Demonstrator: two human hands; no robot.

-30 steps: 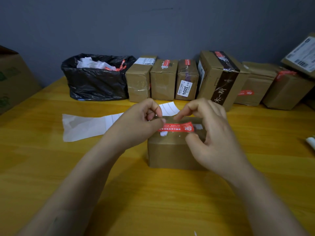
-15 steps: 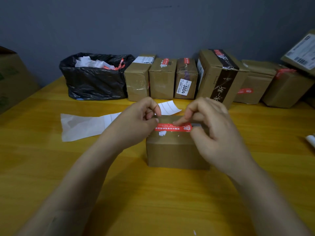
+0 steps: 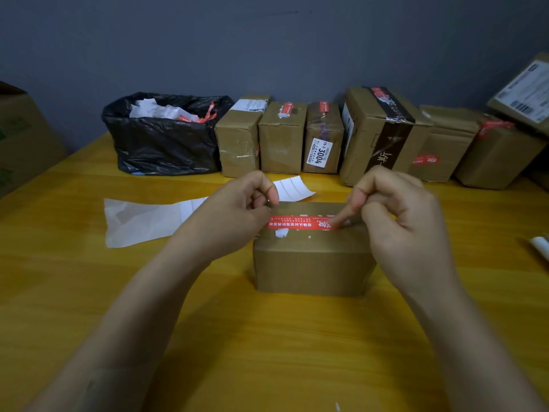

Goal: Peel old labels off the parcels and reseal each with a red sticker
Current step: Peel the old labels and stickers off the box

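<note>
A small brown cardboard parcel [image 3: 312,269] stands on the yellow wooden table in front of me. A red sticker [image 3: 297,223] with white print lies across its top, near the front edge. My left hand [image 3: 234,215] has its fingers curled and holds the sticker's left end under the thumb. My right hand [image 3: 401,221] presses the sticker's right end down with the tip of its index finger, its other fingers curled. White scraps of an old label remain on the parcel top just below the sticker.
A white strip of sticker backing paper [image 3: 142,221] lies left of the parcel. Along the wall sit a black rubbish bag [image 3: 166,144] of peeled paper and a row of several parcels [image 3: 282,141]. A large box [image 3: 20,138] is at the far left, and a white object [image 3: 540,245] at the right edge.
The red sticker has come down from between my hands onto the parcel top. My right hand let go of its end and now presses it with the index finger.
</note>
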